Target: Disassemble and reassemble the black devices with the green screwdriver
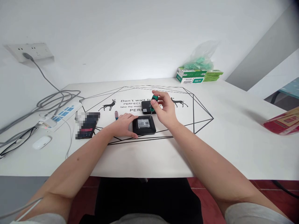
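Observation:
A small black box-shaped device (pixel 153 128) with a white printed label lies on the table in front of me. My left hand (pixel 125 125) rests against its left side, thumb and fingers spread apart. My right hand (pixel 166 109) is closed around the green and black handle of a screwdriver (pixel 152 109). The shaft points down to the device's upper right corner; whether its tip sits in a screw is too small to tell. Just behind lies another flat black piece (pixel 145 107), partly covered by my right hand. A second screwdriver (pixel 116 115) lies beyond my left hand.
A phone (pixel 90 124), partly pixelated, lies left of my left hand. Farther left are a white earbud case (pixel 42 142), a power strip (pixel 65 114) and tangled grey cables (pixel 62 93). Green-white boxes (pixel 190 74) with a plastic bag stand at the back. A red package (pixel 283 123) is far right.

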Demonstrator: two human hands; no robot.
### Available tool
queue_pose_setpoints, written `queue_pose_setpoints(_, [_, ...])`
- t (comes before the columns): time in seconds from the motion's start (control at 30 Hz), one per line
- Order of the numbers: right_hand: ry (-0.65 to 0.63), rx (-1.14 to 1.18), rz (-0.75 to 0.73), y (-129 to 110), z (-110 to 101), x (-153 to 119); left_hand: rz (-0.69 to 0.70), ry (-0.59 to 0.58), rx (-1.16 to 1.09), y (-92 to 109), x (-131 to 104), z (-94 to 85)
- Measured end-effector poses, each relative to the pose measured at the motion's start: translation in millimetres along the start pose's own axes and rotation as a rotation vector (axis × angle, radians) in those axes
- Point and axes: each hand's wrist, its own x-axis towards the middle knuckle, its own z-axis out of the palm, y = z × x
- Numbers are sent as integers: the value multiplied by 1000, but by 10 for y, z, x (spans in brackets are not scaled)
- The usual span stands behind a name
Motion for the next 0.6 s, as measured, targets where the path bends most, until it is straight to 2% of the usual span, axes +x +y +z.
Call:
queue_pose_setpoints(0.17, [-6,-55,-8,-16,-18,-1,5,9,-3,-6,1,9])
queue_pose_setpoints(0.4, [10,-135,-130,-6,-33,19,-12,1,-8,2,-8,3])
queue_pose_setpoints(0.6, [4,-115,-134,53,-47,30,-6,5,-11,-3,-4,7])
